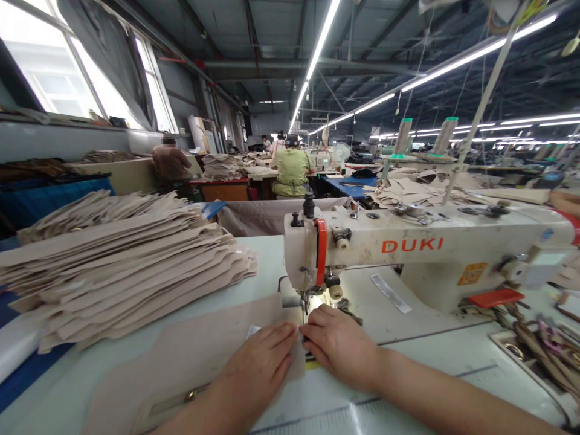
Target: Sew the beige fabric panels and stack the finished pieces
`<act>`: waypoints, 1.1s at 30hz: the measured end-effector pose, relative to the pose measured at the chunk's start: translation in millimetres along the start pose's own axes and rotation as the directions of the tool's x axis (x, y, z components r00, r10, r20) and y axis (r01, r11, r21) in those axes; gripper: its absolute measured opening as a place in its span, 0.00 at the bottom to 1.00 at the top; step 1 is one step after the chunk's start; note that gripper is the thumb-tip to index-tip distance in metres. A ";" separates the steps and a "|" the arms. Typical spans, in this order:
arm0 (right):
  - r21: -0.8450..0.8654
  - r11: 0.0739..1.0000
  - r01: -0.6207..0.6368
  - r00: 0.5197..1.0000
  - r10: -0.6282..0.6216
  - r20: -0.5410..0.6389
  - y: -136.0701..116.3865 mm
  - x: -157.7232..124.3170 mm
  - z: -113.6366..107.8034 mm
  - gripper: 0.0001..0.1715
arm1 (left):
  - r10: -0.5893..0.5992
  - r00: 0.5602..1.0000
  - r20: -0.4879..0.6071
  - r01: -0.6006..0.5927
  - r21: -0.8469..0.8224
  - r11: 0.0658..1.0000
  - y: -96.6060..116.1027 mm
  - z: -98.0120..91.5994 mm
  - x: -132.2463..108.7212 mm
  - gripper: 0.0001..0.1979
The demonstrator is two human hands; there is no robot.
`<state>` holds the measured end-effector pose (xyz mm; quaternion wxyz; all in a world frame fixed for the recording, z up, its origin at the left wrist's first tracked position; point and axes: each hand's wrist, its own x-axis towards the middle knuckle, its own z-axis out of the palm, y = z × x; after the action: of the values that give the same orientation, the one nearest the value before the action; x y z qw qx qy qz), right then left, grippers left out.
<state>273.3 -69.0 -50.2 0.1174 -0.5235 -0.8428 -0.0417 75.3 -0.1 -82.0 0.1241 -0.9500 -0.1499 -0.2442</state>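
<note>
A large beige fabric panel (181, 347) lies flat on the pale table, its right edge at the needle area of the DUKI sewing machine (357, 254). My left hand (258, 365) rests on the panel, fingers closed together at that edge. Close against it, just in front of the presser foot, my right hand (338, 347) is closed in a pinch at the same edge. The fingertips of both hands nearly meet and hide what lies between them. A small white piece (253, 330) shows on the panel behind my left fingers. The machine's lamp lights the needle.
A tall stack of beige panels (136, 266) stands on the left. A white strip (390, 293) lies on the machine bed. At the right, a tray (507, 356) holds straps and metal rings. Thread cones (402, 139) stand behind the machine. A person in green (292, 166) sits farther back.
</note>
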 end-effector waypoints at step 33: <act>-0.041 0.998 -0.049 0.991 0.044 -0.125 23.3 -3.6 13.7 0.11 | 0.068 0.998 0.005 -0.068 -0.058 0.996 -17.4 21.3 31.0 0.20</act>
<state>293.5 -59.0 -65.6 0.1592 -0.5418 -0.8204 -0.0900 104.2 29.5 -81.8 0.1042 -0.9587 -0.1108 -0.2405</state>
